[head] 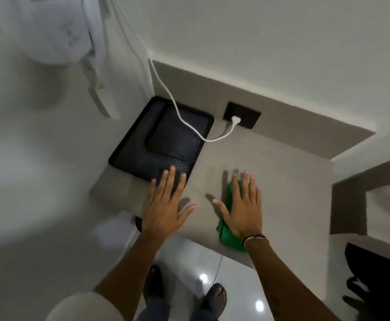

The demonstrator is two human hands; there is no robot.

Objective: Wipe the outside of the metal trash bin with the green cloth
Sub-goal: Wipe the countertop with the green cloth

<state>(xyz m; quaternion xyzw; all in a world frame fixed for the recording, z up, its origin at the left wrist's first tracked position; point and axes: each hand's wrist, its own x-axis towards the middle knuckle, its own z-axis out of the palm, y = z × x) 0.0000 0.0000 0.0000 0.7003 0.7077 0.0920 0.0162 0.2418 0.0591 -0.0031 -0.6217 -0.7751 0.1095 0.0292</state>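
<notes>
The green cloth (229, 237) lies on a beige countertop (288, 181), partly covered by my right hand (242, 205), which rests flat on it with fingers spread. My left hand (166, 200) lies flat and open on the counter to the left, its fingertips over the near edge of a black tray (129, 151). No metal trash bin is clearly visible; a small dark rounded shape (139, 222) shows under the counter edge, too hidden to identify.
A white cable (182, 117) runs across the tray to a black wall socket (241, 114). White garments (57, 31) hang at the upper left. A dark bag (379, 274) sits at the lower right. Glossy floor tiles (189, 262) and my feet lie below.
</notes>
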